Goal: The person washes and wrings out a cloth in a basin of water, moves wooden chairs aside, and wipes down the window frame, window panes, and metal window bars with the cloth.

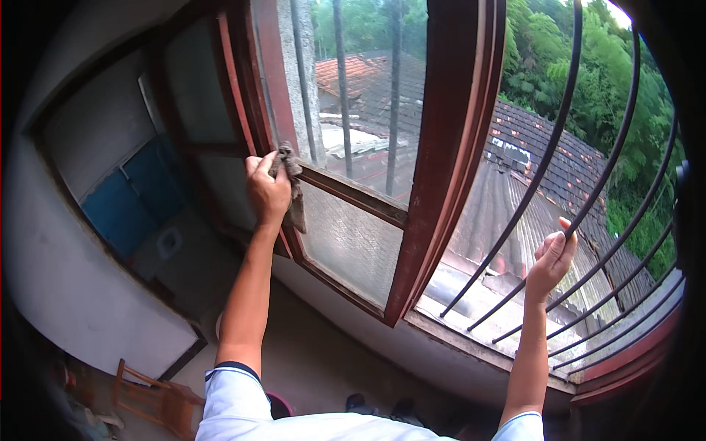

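A crumpled grey-brown cloth (298,206) is bunched in my left hand (268,184), which presses it against the left stile of a red-brown wooden window sash (441,127). The sash stands swung inward. Its upper pane (369,127) is clear, and its lower pane (353,242) is textured, with a wooden crossbar (353,194) between them close to the cloth. On the right, my right hand (554,256) grips one of the dark metal window bars (598,187). Part of the cloth is hidden by my left fingers.
Below the bars runs the window sill (485,350). A wooden chair (160,394) stands on the floor at lower left, near a doorway with blue wall panels (124,190). The rim of a pink bucket or basin (280,405) shows beside me. Tiled roofs (546,135) and trees lie outside.
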Tool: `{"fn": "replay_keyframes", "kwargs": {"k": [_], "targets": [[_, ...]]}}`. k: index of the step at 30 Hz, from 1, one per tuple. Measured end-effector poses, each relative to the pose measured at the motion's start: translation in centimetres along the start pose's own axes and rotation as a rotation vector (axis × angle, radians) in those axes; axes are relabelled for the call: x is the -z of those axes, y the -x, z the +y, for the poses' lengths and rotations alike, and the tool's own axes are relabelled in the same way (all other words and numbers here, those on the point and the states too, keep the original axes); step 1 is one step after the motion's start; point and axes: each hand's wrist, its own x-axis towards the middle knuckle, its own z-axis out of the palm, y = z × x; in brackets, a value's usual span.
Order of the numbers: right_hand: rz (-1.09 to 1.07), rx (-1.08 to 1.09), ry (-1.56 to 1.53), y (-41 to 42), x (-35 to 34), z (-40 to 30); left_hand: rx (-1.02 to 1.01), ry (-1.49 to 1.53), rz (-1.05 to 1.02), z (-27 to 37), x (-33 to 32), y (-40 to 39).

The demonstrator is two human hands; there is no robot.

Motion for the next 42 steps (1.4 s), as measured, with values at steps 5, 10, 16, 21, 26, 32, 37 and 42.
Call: {"fn": "replay_keyframes", "kwargs": {"k": [5,10,16,21,26,32,37,42], "targets": [[0.023,-0.007,0.008,-0.3,0.2,-0.1,-0.22,0.096,-0.272,9.8,2.6,2.3],[0.012,-0.019,-0.013,-0.1,0.1,0.1,-0.337,0.206,-0.533,15.7,4.1,3.6],[-0.007,-0.014,-0.026,0.1,0.4,0.5,-0.39,0.372,-0.534,15.2,4.0,4.2],[-0.037,-0.048,-0.081,-0.4,0.6,-0.2,-0.67,0.128,-0.515,14.0,4.7,2.3],[-0.059,-0.059,-0.085,-0.3,0.9,0.0,-0.68,0.122,-0.55,12.1,3.9,1.1],[-0.079,-0.078,-0.106,-0.2,1.3,0.5,-0.576,0.003,-0.478,6.8,4.0,-0.9],[-0.085,-0.057,-0.099,-0.1,1.2,0.9,-0.417,-0.286,-0.352,-0.7,3.8,-3.8],[-0.045,-0.059,-0.084,-0.1,0.9,0.6,-0.32,-0.239,-0.322,-2.6,2.1,-3.5]]}}
